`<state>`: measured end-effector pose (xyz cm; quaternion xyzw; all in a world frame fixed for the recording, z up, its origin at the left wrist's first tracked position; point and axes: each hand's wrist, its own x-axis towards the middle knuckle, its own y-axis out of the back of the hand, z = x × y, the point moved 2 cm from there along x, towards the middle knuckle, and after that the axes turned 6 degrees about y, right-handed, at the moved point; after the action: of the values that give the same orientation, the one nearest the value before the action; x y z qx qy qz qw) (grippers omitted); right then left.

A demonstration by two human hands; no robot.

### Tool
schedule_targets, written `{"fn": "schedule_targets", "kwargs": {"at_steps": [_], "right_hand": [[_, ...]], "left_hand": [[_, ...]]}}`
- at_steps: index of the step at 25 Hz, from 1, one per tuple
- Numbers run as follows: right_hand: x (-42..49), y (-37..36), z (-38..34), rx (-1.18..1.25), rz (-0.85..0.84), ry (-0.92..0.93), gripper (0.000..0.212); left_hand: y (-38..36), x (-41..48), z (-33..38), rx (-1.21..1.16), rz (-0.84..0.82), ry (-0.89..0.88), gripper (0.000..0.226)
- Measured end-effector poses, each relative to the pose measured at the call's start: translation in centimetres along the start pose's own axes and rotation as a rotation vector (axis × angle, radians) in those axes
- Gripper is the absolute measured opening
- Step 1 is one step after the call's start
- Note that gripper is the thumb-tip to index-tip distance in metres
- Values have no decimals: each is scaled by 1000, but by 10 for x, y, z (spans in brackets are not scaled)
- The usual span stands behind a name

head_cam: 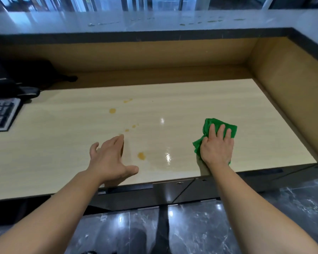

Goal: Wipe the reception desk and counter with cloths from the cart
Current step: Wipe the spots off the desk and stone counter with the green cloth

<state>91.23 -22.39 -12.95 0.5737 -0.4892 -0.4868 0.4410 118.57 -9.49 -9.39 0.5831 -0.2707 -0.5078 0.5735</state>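
Observation:
A light wooden reception desk [191,99] fills the middle of the view. My right hand [216,146] presses flat on a green cloth [209,123] at the desk's right side, near the front edge. My left hand [109,158] hovers open with spread fingers over the desk's front middle, holding nothing. Several orange-brown spill spots lie between the hands and further back, the nearest spot [141,155] just right of my left thumb. A wet shiny patch [167,156] sits left of the cloth. The raised grey counter [154,21] behind carries more small stains [212,21].
A black keyboard [0,114] and a dark phone [26,91] sit at the desk's left end. Brown panels wall the desk at the back and the right [286,99]. Dark drawers [165,191] and glossy marble floor [200,231] lie below the front edge.

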Motion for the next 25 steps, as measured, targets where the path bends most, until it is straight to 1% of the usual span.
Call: {"fn": "schedule_targets", "kwargs": {"at_steps": [1,3,4,5,7,9,10,12,14,16,17,19,22,25], "right_hand": [[-3,-3,-23,24,-8,-25,58],[-14,-9,-75,74,-39,-33,59],[-21,-13,-102,95,-55,-28,59],[-28,-17,-127,113,-67,-19,60],[-46,-25,-178,152,-99,16,60],[-67,-32,-224,190,-130,98,60],[-78,-37,-244,183,-138,181,59],[-97,-47,-268,84,-135,431,59],[-99,-53,-269,-15,-132,639,58],[-84,-51,-254,-56,-126,732,55],[-74,-49,-242,-65,-118,742,55],[-51,-39,-210,-76,-93,691,54],[-17,-24,-149,-117,-30,521,57],[7,-15,-101,-100,-16,352,54]], "left_hand": [[3,-2,-19,-42,-15,50,101],[12,-4,-51,-157,-20,147,63],[16,-3,-62,-199,-15,188,55],[18,-3,-69,-218,-34,218,55],[15,2,-84,-195,-70,252,81],[8,8,-99,-222,-70,261,89],[6,9,-105,-250,-76,267,91],[8,10,-107,-234,-80,251,92],[11,13,-103,-150,-73,227,90],[16,15,-96,-44,-57,211,84],[18,16,-92,-15,-49,209,80],[23,15,-87,7,-47,205,75],[23,15,-91,78,-25,154,81],[24,16,-95,103,-7,101,79]]}}
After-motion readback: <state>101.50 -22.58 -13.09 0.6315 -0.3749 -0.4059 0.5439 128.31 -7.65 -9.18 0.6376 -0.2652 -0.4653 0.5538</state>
